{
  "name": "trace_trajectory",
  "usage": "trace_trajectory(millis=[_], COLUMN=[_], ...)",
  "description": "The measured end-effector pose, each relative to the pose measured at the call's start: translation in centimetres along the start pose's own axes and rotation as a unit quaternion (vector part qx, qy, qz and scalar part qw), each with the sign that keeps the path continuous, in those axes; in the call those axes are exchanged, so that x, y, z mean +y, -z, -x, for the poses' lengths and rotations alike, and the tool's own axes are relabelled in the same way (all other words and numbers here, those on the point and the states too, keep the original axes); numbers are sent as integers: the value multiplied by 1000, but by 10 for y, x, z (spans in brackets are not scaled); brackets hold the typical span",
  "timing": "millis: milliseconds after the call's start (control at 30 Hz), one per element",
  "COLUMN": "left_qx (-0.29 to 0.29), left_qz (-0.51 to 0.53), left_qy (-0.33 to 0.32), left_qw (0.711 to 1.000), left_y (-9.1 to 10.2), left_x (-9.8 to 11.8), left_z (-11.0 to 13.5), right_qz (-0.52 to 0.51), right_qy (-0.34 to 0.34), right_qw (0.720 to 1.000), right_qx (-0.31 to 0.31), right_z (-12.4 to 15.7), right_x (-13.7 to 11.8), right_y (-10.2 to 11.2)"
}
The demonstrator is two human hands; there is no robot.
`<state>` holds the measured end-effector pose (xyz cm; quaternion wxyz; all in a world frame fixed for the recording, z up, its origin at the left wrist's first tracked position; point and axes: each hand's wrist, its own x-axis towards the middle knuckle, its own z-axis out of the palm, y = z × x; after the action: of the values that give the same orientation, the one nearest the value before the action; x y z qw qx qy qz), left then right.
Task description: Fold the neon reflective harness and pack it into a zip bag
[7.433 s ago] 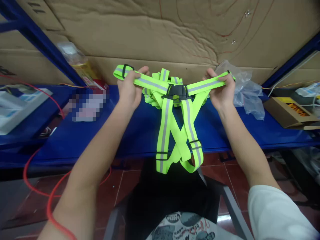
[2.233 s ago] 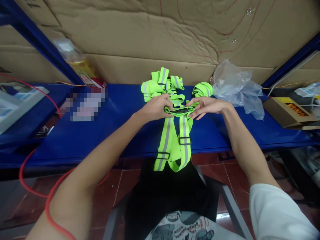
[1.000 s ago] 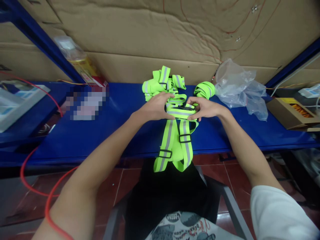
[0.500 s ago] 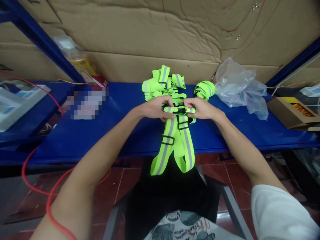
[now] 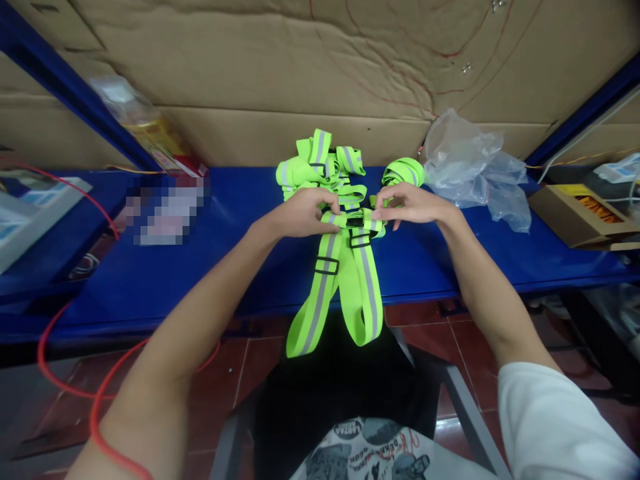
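Our left fingers [image 5: 327, 197] and right fingers [image 5: 387, 195] pinch the folded straps [image 5: 354, 215] tight; heavy loops [image 5: 311, 327] dangling below could drag them open.

Harness [image 5: 320, 307] partly covered, surroundings blurred or cropped.
Some of the harness is covered where it is pinched by the left hand [image 5: 305, 213] and right hand [image 5: 411, 204], and its middle is obscured by folds. Part of the bundle [image 5: 300, 175] is hidden by the left hand. An item [image 5: 167, 212] is masked by coarse pixels; the bottle's [image 5: 150, 130] print is blurred beyond reading. The hose [image 5: 94, 420] and shirt [image 5: 370, 453] are cut off by the bottom edge, the device [image 5: 50, 215] by the left. The box's [image 5: 565, 217] contents cannot be identified.
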<state>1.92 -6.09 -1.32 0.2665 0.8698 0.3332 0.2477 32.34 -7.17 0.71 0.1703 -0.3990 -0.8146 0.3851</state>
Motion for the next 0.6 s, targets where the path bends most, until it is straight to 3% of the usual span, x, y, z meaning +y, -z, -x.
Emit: trace_trajectory(millis=[100,200,300,467,600], left_qx=[-12,-23,-49,-113,-95], left_qz=[-54,-92,-38,64,45], left_qy=[6,11,34,69,115], left_qw=[998,995,998,989,988], left_y=[-1,-1,3,12,13], left_x=[1,5,7,7,11], left_z=[-1,-1,0,4,6], right_qz=[-29,-22,-10,30,103], right_qy=[-71,-111,-128,-103,-21], right_qw=[997,994,992,994,994], right_qx=[23,8,-10,-18,39], right_z=[0,-4,-6,-6,-6], right_x=[4,7,6,-1,-7], right_y=[-1,-7,-11,-14,-18])
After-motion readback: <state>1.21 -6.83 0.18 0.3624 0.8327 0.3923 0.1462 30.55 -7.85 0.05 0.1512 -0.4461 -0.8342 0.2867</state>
